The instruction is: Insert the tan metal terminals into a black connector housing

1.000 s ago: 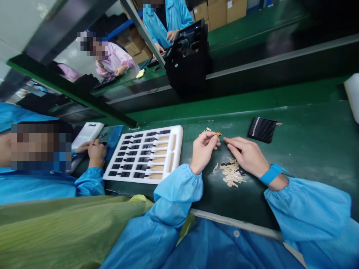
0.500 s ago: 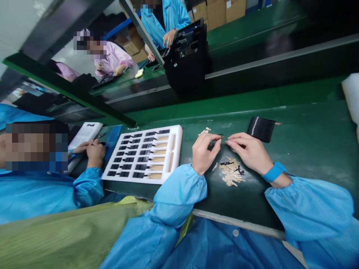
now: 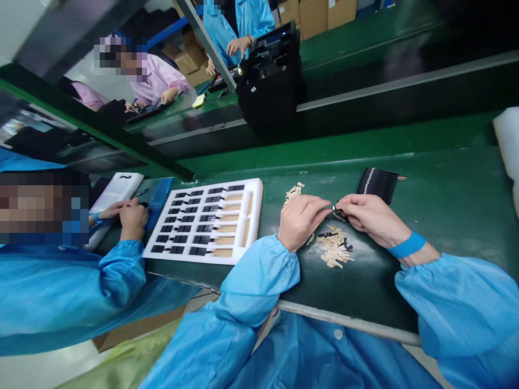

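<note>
Over the green bench my right hand (image 3: 365, 212) pinches a small black part (image 3: 338, 209) with a bright, gold-looking tip; its exact kind is too small to tell. Close to that tip, my left hand (image 3: 303, 219) has thumb and fingers pressed together, and whatever they hold is hidden. Below both hands lies a loose pile of small cream strips (image 3: 335, 254) mixed with a few black pieces. A smaller heap of cream strips (image 3: 293, 192) sits behind my left hand. Beyond my right hand rests a stack of thin black parts (image 3: 379, 185) in a row.
A white foam tray (image 3: 252, 216) with black parts in its slots stands left of my hands. Further left, a co-worker's hands (image 3: 132, 216) work beside a blue mat (image 3: 161, 192). A black bin (image 3: 267, 102) stands across the bench, and white foam (image 3: 508, 140) at the right edge.
The small black part was at my left fingertips and now shows at my right ones. My left hand has turned, its fingers now closed and pointing right. My right wrist has shifted slightly right.
</note>
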The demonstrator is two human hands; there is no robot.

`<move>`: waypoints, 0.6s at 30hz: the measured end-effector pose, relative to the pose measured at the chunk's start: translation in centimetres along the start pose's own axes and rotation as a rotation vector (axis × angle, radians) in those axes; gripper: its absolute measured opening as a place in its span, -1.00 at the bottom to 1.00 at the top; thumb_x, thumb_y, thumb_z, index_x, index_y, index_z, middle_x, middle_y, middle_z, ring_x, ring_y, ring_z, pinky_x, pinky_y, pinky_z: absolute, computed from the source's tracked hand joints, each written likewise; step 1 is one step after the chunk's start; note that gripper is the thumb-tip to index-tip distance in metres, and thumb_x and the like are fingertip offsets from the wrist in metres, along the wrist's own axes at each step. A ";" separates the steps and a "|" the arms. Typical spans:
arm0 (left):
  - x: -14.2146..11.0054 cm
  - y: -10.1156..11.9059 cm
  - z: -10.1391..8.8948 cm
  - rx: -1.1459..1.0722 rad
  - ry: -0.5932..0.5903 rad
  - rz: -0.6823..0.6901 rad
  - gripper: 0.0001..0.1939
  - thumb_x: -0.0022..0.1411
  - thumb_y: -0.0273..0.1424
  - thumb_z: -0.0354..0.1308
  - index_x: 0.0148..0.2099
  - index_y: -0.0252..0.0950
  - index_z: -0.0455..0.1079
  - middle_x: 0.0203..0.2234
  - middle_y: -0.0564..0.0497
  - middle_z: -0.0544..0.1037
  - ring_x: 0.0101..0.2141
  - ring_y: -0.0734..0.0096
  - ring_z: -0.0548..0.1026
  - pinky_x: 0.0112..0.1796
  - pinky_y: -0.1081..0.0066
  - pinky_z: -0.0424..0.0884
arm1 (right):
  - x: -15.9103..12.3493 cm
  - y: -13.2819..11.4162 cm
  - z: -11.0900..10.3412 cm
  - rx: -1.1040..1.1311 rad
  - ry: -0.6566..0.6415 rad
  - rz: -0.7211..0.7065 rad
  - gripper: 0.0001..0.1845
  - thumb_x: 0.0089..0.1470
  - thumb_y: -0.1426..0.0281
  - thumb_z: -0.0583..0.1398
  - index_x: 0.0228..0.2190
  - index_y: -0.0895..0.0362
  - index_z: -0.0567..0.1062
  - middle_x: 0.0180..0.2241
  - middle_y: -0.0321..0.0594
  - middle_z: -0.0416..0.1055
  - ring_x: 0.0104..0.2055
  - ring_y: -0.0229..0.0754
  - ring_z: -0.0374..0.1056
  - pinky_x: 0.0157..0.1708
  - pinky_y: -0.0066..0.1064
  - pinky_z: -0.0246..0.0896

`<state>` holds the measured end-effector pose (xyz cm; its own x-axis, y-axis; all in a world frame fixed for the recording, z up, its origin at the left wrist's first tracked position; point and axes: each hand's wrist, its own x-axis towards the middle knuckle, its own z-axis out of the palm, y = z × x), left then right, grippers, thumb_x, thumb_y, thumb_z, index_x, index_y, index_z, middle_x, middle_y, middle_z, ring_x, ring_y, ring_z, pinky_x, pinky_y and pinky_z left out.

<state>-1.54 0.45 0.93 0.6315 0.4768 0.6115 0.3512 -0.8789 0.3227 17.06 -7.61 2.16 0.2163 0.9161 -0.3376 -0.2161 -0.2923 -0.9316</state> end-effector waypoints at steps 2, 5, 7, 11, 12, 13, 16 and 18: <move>0.1 0.2 0.1 -0.080 -0.020 -0.051 -0.76 0.39 -0.22 0.19 -0.04 -0.25 0.53 -0.20 -0.09 0.66 -0.14 0.32 0.61 -0.07 0.32 0.52 | 0.2 -0.1 -0.2 0.069 0.110 -0.068 -0.68 -0.16 0.20 0.44 -0.48 0.16 0.53 -0.70 -0.41 0.20 -0.70 -0.41 -0.03 -0.73 -0.51 -0.26; 0.2 0.7 0.4 -0.279 -0.270 -0.018 -0.72 0.47 -0.24 0.07 0.03 -0.24 0.53 -0.08 -0.09 0.66 -0.02 0.35 0.60 0.05 0.32 0.49 | 0.7 -0.4 -1.0 0.114 0.373 -0.330 -0.76 -0.05 0.24 0.39 -0.44 0.13 0.53 -0.69 -0.41 0.21 -0.69 -0.36 0.04 -0.73 -0.49 -0.14; 0.4 0.9 0.5 -0.355 -0.485 0.082 -0.70 0.49 -0.26 0.02 0.08 -0.19 0.52 0.00 -0.05 0.64 0.08 0.36 0.57 0.15 0.32 0.44 | 1.1 -0.5 -1.9 0.063 0.521 -0.477 -0.79 0.05 0.23 0.33 -0.40 0.11 0.52 -0.62 -0.35 0.32 -0.67 -0.32 0.10 -0.72 -0.46 -0.04; 0.4 0.5 0.5 -0.186 -0.516 0.045 -0.66 0.50 -0.24 0.00 0.15 -0.17 0.48 0.09 -0.04 0.60 0.15 0.32 0.53 0.25 0.20 0.34 | 1.5 -0.5 -3.7 -0.305 0.713 -0.628 -0.78 0.18 0.26 0.23 -0.18 0.10 0.52 -0.37 -0.19 0.53 -0.53 -0.22 0.31 -0.50 -0.35 0.28; 0.4 0.2 0.5 -0.107 -0.458 -0.018 -0.66 0.50 -0.23 0.00 0.15 -0.19 0.48 0.08 -0.06 0.60 0.12 0.29 0.54 0.24 0.17 0.33 | 1.5 -0.5 -4.0 -0.446 0.733 -0.650 -0.76 0.18 0.29 0.23 -0.13 0.11 0.51 -0.36 -0.19 0.55 -0.50 -0.20 0.34 -0.41 -0.31 0.33; 0.4 -0.2 0.3 -0.030 -0.386 -0.087 -0.65 0.49 -0.22 0.00 0.13 -0.22 0.49 0.05 -0.09 0.62 0.08 0.26 0.57 0.23 0.14 0.34 | 1.4 -0.5 -4.2 -0.594 0.736 -0.668 -0.73 0.17 0.34 0.22 -0.08 0.11 0.49 -0.35 -0.19 0.55 -0.47 -0.18 0.36 -0.34 -0.28 0.35; 0.3 -1.1 0.0 0.122 -0.153 -0.239 -0.69 0.49 -0.25 0.01 0.04 -0.28 0.51 -0.04 -0.14 0.66 -0.04 0.21 0.62 0.18 0.12 0.36 | 0.8 -0.6 -4.3 -0.999 0.615 -0.668 -0.61 0.12 0.43 0.23 0.01 0.13 0.45 -0.30 -0.20 0.56 -0.41 -0.12 0.41 -0.29 -0.26 0.32; 0.2 -1.4 -0.2 0.121 -0.057 -0.257 -0.72 0.49 -0.28 0.01 0.02 -0.25 0.50 -0.07 -0.10 0.66 -0.07 0.24 0.61 0.14 0.17 0.38 | 0.2 -0.8 -4.3 -1.197 0.509 -0.622 -0.50 0.10 0.42 0.26 0.10 0.12 0.40 -0.23 -0.16 0.56 -0.33 -0.03 0.46 -0.36 -0.27 0.26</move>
<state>-2.01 1.78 0.75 0.5482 0.6864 0.4779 0.5826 -0.7233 0.3707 21.39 -8.36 2.22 0.3413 0.8574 0.3851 0.8963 -0.1735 -0.4081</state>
